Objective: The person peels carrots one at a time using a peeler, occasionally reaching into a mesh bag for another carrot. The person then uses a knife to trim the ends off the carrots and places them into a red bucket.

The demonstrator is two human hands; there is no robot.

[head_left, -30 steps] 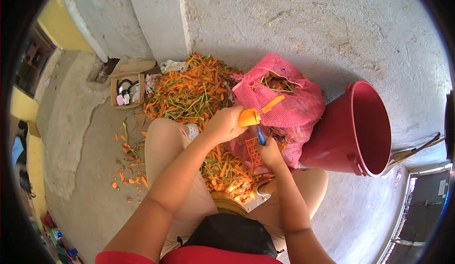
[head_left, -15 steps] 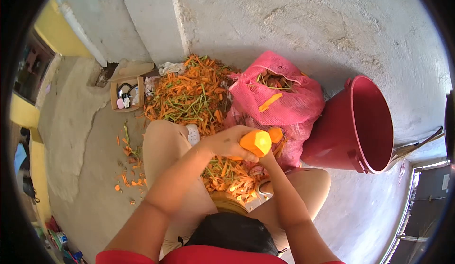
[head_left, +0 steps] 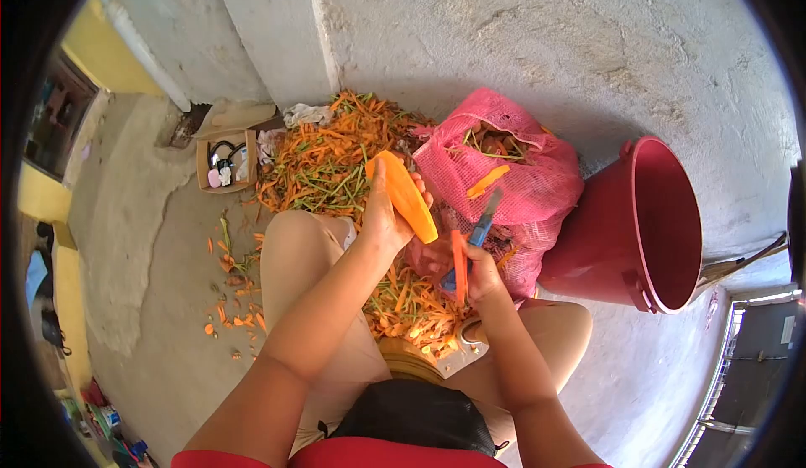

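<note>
A long orange carrot with pared sides lies tilted in my left hand, whose fingers wrap round it. To its right, my right hand is closed round the blue handle of a knife, its blade pointing up and away. Beside the handle is an orange strip, in front of the fingers. Beneath and beyond both hands are orange peelings with green stalks heaped on the floor. A pink mesh sack stands behind the knife.
A dark red bucket stands at the right by the grey wall. At the left are an open cardboard box with small items and scattered orange scraps. My bent knees flank the lower pile.
My hands have moved apart. The carrot has shifted up and left and now shows its long side. The knife and the orange strip have come into view at the right hand.
</note>
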